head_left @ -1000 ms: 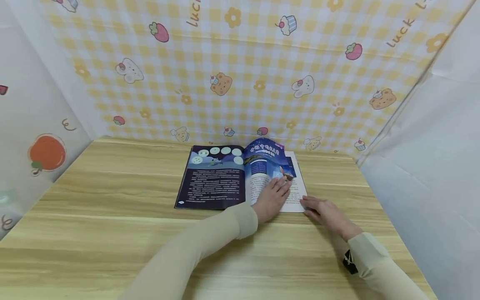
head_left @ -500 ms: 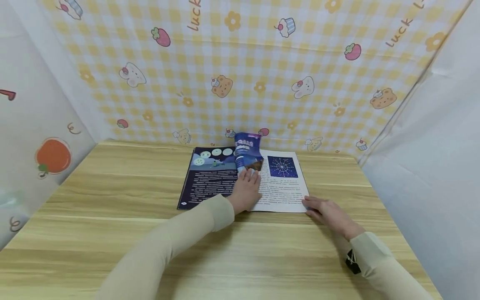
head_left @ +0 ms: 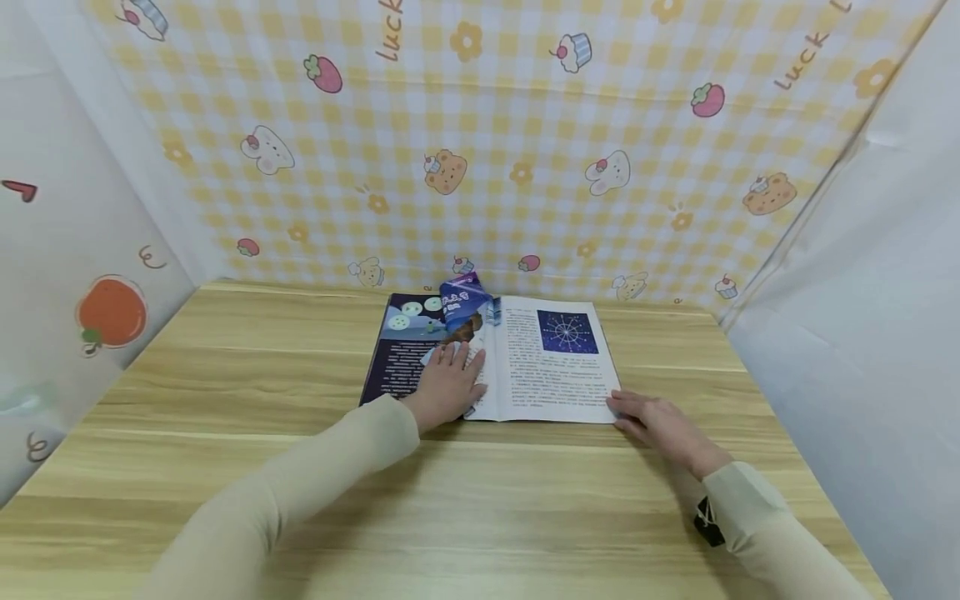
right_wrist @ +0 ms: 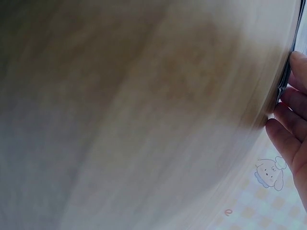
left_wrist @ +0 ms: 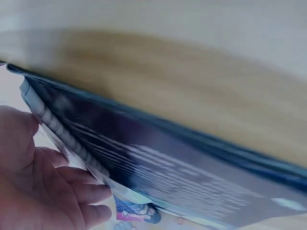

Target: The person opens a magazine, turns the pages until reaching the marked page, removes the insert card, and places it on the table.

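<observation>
An open magazine [head_left: 555, 375] lies on the wooden table, dark printed page on its left side, white text page with a blue star-wheel picture on its right. My left hand [head_left: 446, 385] pushes a blue-and-white page [head_left: 461, 300] over the left half, its fingers extended on the paper. That page is bent, its top end sticking up. In the left wrist view, the left hand [left_wrist: 53, 187] lies along the curled page, with the dark page [left_wrist: 158, 153] beyond. My right hand [head_left: 663, 425] rests at the magazine's lower right corner; its fingertips [right_wrist: 283, 132] touch the edge in the right wrist view.
The wooden table [head_left: 480, 508] extends around the magazine. A yellow checked cloth [head_left: 517, 133] hangs behind its far edge. White sheets [head_left: 862, 333] stand at the sides. A small black item [head_left: 708, 523] shows at the right wrist.
My left hand has swept leftward, carrying the blue-and-white page from the right half to the left. The white star-wheel page is now uncovered. My right hand has stayed at the corner.
</observation>
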Demonstrator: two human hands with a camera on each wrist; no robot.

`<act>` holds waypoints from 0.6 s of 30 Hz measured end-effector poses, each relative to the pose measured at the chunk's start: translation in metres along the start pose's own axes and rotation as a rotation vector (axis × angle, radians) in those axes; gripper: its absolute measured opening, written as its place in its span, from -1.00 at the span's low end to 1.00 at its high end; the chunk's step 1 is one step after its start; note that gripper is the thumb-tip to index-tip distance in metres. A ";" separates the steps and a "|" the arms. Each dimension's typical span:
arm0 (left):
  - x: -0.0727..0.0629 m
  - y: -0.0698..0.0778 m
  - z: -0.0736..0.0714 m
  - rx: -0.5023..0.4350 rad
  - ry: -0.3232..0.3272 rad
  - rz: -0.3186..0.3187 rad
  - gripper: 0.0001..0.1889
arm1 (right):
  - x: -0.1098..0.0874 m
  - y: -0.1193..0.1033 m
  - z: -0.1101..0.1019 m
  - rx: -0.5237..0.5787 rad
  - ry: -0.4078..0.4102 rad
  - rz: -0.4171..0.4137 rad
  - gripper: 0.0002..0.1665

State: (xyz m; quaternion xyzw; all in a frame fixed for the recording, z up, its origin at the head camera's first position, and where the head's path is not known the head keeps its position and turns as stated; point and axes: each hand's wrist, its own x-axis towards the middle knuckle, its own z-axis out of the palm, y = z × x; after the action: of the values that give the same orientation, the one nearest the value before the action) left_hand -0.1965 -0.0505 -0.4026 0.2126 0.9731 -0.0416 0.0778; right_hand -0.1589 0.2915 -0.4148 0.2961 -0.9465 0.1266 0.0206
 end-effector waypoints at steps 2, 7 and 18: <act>-0.006 -0.006 0.003 -0.003 0.006 -0.003 -0.36 | 0.000 0.000 -0.001 0.000 0.003 -0.003 -0.59; -0.019 -0.019 0.011 -0.033 0.001 -0.028 -0.33 | 0.000 0.000 -0.003 0.010 -0.013 0.001 -0.59; -0.034 -0.039 0.013 -0.022 -0.016 -0.079 -0.29 | 0.001 0.002 -0.002 0.011 -0.011 -0.003 -0.58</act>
State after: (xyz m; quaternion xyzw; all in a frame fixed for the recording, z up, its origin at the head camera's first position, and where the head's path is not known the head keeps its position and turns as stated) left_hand -0.1810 -0.1008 -0.4080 0.1729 0.9805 -0.0358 0.0864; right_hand -0.1606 0.2932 -0.4130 0.2983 -0.9455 0.1300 0.0140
